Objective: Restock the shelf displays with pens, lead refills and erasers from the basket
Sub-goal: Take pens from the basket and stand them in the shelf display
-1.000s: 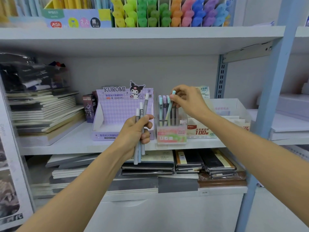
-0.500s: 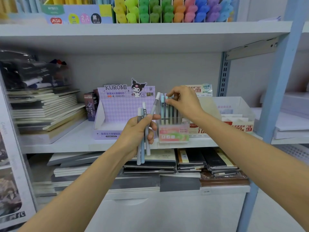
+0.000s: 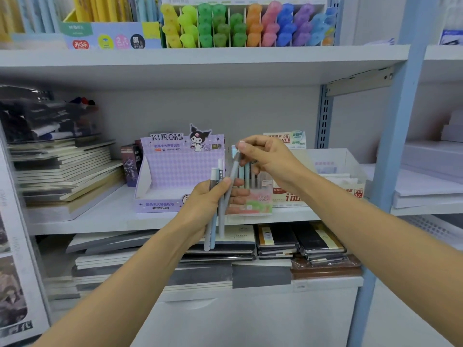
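Note:
My left hand (image 3: 210,200) grips a small bundle of pens (image 3: 210,234), held upright in front of the middle shelf. One of them, a grey pen (image 3: 231,177), leans to the right, and my right hand (image 3: 271,164) pinches its top end. Right behind both hands stands a clear pen display box (image 3: 258,205) with a pink and green label. Several pastel pens (image 3: 246,171) stand upright in it. The basket is out of view.
A purple Kuromi display box (image 3: 175,171) stands left of the pen box. A white box of lead refills (image 3: 350,189) is on its right. Notebook stacks (image 3: 62,176) fill the shelf's left end, more lie below, and highlighters (image 3: 245,26) line the top shelf.
My right hand let go of the pen standing in the display box and came over to pinch the top of the grey pen. My left hand rose and shifted right toward the box.

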The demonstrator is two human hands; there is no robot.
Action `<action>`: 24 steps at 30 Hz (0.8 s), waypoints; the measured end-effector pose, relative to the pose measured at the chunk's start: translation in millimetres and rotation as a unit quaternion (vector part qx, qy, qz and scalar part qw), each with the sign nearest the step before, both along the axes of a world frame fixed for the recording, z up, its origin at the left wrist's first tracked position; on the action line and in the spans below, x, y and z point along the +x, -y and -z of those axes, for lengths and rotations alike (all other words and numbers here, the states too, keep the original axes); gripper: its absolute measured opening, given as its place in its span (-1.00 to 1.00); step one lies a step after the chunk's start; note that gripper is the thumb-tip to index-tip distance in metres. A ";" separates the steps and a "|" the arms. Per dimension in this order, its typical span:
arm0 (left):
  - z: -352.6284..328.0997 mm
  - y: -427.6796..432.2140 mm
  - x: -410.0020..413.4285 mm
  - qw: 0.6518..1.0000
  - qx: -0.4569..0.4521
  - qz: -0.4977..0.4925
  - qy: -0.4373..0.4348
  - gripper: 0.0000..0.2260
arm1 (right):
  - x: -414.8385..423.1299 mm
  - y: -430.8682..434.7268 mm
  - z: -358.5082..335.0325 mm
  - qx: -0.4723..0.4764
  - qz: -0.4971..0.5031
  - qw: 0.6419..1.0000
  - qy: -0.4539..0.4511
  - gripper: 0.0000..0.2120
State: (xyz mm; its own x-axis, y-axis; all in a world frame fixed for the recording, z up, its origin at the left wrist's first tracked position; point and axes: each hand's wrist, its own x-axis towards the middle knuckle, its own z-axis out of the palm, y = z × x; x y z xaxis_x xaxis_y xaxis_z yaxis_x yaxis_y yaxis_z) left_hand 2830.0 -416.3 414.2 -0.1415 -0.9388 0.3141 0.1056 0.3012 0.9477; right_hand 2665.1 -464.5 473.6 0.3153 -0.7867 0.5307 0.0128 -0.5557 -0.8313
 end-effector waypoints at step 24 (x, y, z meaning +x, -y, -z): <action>-0.1 7.7 9.0 0.997 0.073 -0.021 -0.013 -0.85 | -31.6 28.3 -12.8 -0.105 0.213 0.971 0.033 -0.87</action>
